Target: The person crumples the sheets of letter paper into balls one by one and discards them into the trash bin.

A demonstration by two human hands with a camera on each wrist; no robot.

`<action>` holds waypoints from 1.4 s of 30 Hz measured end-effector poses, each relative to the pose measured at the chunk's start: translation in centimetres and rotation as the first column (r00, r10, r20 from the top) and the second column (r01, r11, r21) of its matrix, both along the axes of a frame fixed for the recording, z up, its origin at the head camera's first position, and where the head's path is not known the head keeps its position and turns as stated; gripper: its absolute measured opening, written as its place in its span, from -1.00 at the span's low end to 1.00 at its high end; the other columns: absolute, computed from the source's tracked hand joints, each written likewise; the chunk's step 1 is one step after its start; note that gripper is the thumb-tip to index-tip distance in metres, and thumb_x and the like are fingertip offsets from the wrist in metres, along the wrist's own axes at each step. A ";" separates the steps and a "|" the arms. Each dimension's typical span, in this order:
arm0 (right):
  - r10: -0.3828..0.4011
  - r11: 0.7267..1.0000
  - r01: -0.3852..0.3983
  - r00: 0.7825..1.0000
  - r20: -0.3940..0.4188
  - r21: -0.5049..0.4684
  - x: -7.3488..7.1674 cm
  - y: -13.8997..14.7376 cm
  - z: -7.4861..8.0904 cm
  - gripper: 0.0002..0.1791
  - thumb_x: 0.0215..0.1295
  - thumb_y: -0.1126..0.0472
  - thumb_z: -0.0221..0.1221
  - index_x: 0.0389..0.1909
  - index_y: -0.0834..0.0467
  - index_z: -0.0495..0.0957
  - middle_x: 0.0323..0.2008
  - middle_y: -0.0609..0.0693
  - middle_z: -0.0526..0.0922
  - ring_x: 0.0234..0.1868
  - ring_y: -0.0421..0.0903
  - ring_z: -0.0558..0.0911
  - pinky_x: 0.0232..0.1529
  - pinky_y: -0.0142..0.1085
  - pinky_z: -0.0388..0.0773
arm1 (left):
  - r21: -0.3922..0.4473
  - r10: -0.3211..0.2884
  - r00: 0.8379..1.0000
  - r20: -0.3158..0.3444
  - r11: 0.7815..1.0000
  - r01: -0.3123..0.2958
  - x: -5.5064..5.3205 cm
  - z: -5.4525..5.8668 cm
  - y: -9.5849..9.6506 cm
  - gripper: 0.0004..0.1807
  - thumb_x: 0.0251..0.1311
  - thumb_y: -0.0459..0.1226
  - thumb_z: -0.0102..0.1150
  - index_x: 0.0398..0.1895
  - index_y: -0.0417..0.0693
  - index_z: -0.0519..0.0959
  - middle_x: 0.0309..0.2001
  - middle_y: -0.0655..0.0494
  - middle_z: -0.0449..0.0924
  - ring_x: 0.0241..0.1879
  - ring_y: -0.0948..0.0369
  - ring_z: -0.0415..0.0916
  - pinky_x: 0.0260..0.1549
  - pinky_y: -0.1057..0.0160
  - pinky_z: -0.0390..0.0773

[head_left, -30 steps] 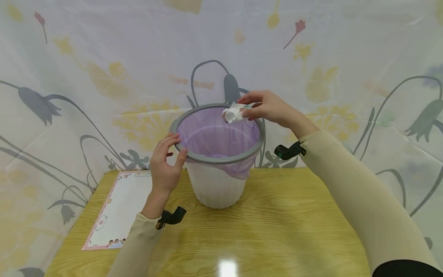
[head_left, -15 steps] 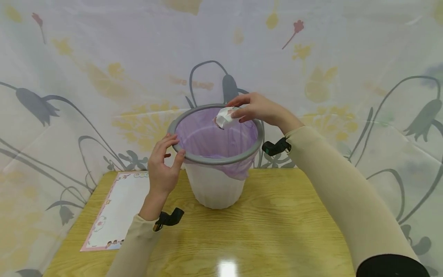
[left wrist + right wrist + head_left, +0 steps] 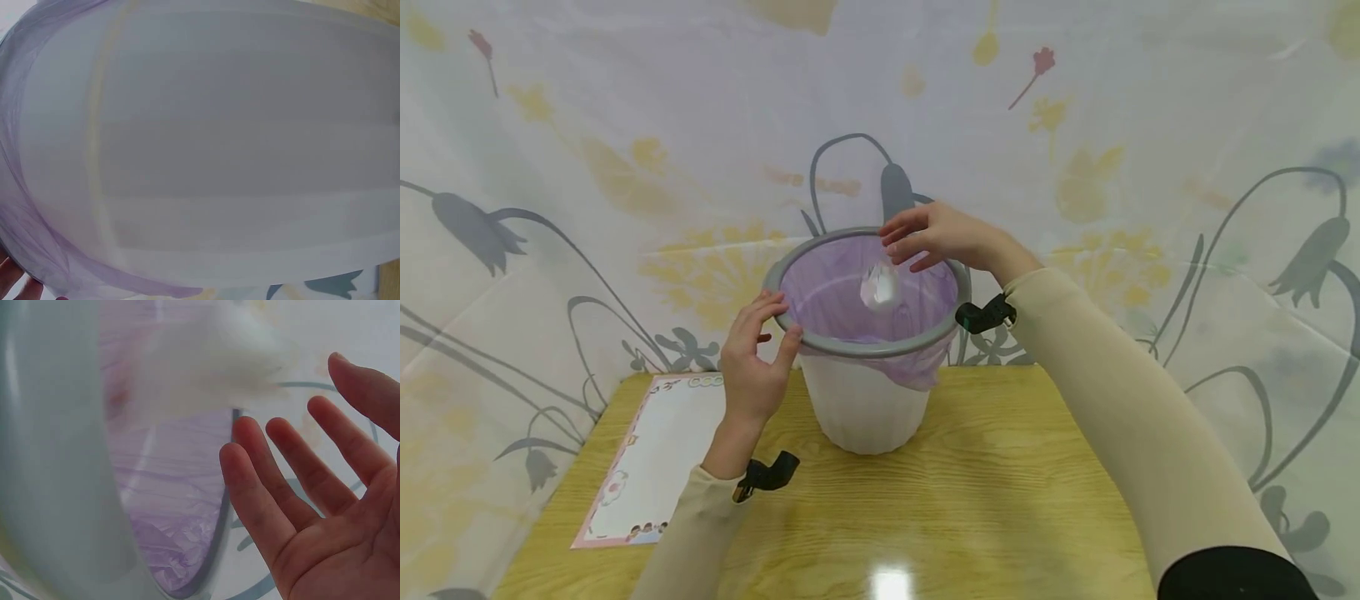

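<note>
A white trash can (image 3: 868,400) with a grey rim and a purple liner (image 3: 842,308) stands upright on the table. My left hand (image 3: 756,358) holds its rim at the left, fingers and thumb set on the grey ring; a few fingertips show at the corner of the left wrist view. A blurred, crumpled white wad (image 3: 880,287) is in mid-air within the can's mouth, below my right hand (image 3: 951,237). That hand hovers over the rim's far right side, and the right wrist view has its fingers (image 3: 250,487) spread and apart from the wad (image 3: 200,369).
On the wood-grain table (image 3: 1000,483), left of the can, lies a white sheet (image 3: 662,450) with a pink decorated border, partly behind the left forearm. A flower-printed curtain (image 3: 1112,108) hangs close behind the can. Black wrist cameras (image 3: 767,475) project from both sleeves.
My right hand has moved left over the can and let go of the white wad, which has dropped below the fingers. The left hand has stayed on the rim.
</note>
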State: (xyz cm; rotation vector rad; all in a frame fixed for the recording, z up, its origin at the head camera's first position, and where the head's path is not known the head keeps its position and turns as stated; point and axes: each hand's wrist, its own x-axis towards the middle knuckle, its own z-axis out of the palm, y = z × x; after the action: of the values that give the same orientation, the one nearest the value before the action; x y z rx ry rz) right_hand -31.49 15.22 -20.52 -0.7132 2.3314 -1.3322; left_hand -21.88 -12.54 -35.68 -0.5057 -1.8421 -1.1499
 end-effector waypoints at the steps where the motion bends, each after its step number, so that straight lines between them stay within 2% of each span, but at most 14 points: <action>1: -0.003 1.000 0.003 1.000 -0.002 -0.003 0.0 0.1 0.0 -0.50 0.39 0.22 0.19 0.32 0.21 0.43 0.24 0.11 0.50 0.15 0.04 0.56 0.11 -0.07 0.56 | 0.000 -0.005 1.000 -0.001 1.000 0.005 0.0 0.0 0.1 -0.38 0.34 0.15 0.10 0.01 -0.27 0.63 0.16 0.05 0.60 0.29 0.07 0.41 -0.26 0.04 0.53; 8: -0.016 1.000 0.015 1.000 -0.027 -0.023 0.1 0.6 0.0 -0.57 0.40 0.22 0.20 0.26 0.17 0.50 0.17 0.09 0.56 0.10 0.00 0.60 0.11 -0.10 0.56 | -0.017 -0.032 0.999 0.027 0.999 0.032 0.0 0.1 0.3 -0.43 0.35 0.06 0.13 0.03 -0.32 0.60 0.20 0.02 0.57 0.33 0.11 0.37 -0.21 0.05 0.52; 14: -0.024 0.998 0.020 0.998 -0.060 -0.065 0.3 1.5 -0.2 -0.60 0.39 0.23 0.20 0.22 0.19 0.53 0.13 0.11 0.59 0.08 0.01 0.61 0.09 -0.12 0.58 | 0.003 -0.056 0.997 0.046 0.998 0.056 0.0 0.0 0.3 -0.51 0.35 -0.05 0.18 0.07 -0.32 0.59 0.24 0.02 0.54 0.35 0.11 0.33 -0.14 0.06 0.52; 18: -0.038 0.995 0.031 0.996 -0.081 -0.092 0.6 2.7 -0.8 -0.59 0.38 0.25 0.21 0.22 0.23 0.52 0.11 0.13 0.61 0.08 0.02 0.62 0.06 -0.13 0.59 | 0.036 -0.100 0.993 0.061 0.995 0.098 0.2 -0.1 0.4 -0.61 0.30 -0.25 0.25 0.11 -0.33 0.59 0.27 -0.05 0.51 0.37 0.05 0.31 -0.08 -0.05 0.54; 21: -0.054 0.992 0.042 0.994 -0.094 -0.118 1.2 3.7 -1.4 -0.60 0.39 0.27 0.20 0.21 0.26 0.52 0.10 0.15 0.61 0.07 0.03 0.63 0.04 -0.15 0.61 | 0.042 -0.134 0.988 0.080 0.991 0.131 0.6 0.1 0.3 -0.57 0.24 -0.41 0.27 0.18 -0.35 0.54 0.33 -0.09 0.43 0.38 0.01 0.28 -0.02 -0.13 0.53; 25: -0.084 0.984 0.065 0.990 -0.116 -0.165 2.0 5.6 -2.0 -0.61 0.41 0.28 0.18 0.21 0.31 0.51 0.14 0.27 0.58 0.07 0.03 0.63 0.05 -0.16 0.60 | 0.038 -0.155 0.983 0.097 0.988 0.152 1.8 0.8 0.0 -0.53 0.26 -0.51 0.21 0.26 -0.36 0.48 0.40 -0.11 0.34 0.39 0.01 0.27 0.08 0.11 0.53; 28: -0.127 0.975 0.098 0.982 -0.139 -0.200 2.6 7.1 -2.6 -0.62 0.43 0.28 0.16 0.20 0.32 0.51 0.14 0.27 0.57 0.06 0.00 0.64 0.06 -0.17 0.60 | 0.051 -0.148 0.983 0.106 0.988 0.143 2.9 1.1 -0.7 -0.58 0.29 -0.56 0.12 0.23 -0.42 0.48 0.34 -0.20 0.39 0.34 -0.02 0.32 0.07 0.36 0.49; 31: -0.173 0.965 0.135 0.972 -0.161 -0.225 3.2 8.8 -3.5 -0.62 0.45 0.26 0.15 0.19 0.34 0.51 0.10 0.19 0.59 0.05 -0.05 0.64 0.05 -0.22 0.60 | 0.063 -0.121 0.984 0.131 0.992 0.113 3.3 0.0 -2.1 -0.66 0.32 -0.56 0.10 0.15 -0.41 0.53 0.22 -0.23 0.51 0.23 0.08 0.44 -0.01 0.46 0.48; 35: -0.223 0.948 0.175 0.961 -0.161 -0.267 4.4 11.1 -5.5 -0.63 0.46 0.26 0.14 0.17 0.40 0.50 0.04 0.12 0.62 0.02 -0.08 0.65 0.03 -0.26 0.60 | 0.035 -0.051 0.974 0.219 0.998 0.044 3.2 -3.1 -4.0 -0.77 0.32 -0.51 0.15 0.00 -0.27 0.64 -0.02 -0.11 0.68 -0.01 0.40 0.52 -0.14 0.52 0.48; 38: -0.244 0.939 0.192 0.956 -0.162 -0.285 5.6 12.4 -7.5 -0.64 0.47 0.25 0.13 0.15 0.41 0.50 -0.01 0.04 0.64 -0.01 -0.11 0.65 0.02 -0.28 0.61 | 0.002 -0.007 0.952 0.306 1.000 0.007 3.7 -5.0 -5.2 -0.84 0.34 -0.44 0.18 -0.08 -0.22 0.67 -0.15 -0.04 0.72 -0.13 0.51 0.52 -0.22 0.54 0.47; 42: -0.267 0.934 0.217 0.952 -0.152 -0.283 7.4 13.4 -10.7 -0.66 0.49 0.24 0.12 0.12 0.39 0.52 -0.04 -0.03 0.66 -0.05 -0.14 0.65 0.01 -0.29 0.61 | -0.079 0.063 0.911 0.408 0.996 -0.034 4.5 -7.1 -6.7 -0.87 0.36 -0.37 0.19 -0.11 -0.17 0.67 -0.20 0.04 0.72 -0.20 0.45 0.56 -0.28 0.52 0.49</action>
State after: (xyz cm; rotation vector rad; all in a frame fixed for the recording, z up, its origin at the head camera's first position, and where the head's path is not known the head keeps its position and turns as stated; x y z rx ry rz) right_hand -24.09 28.62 -31.26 -0.6685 2.4822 -1.7819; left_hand -17.34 -19.26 -42.77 -0.2650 -2.2488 -1.2295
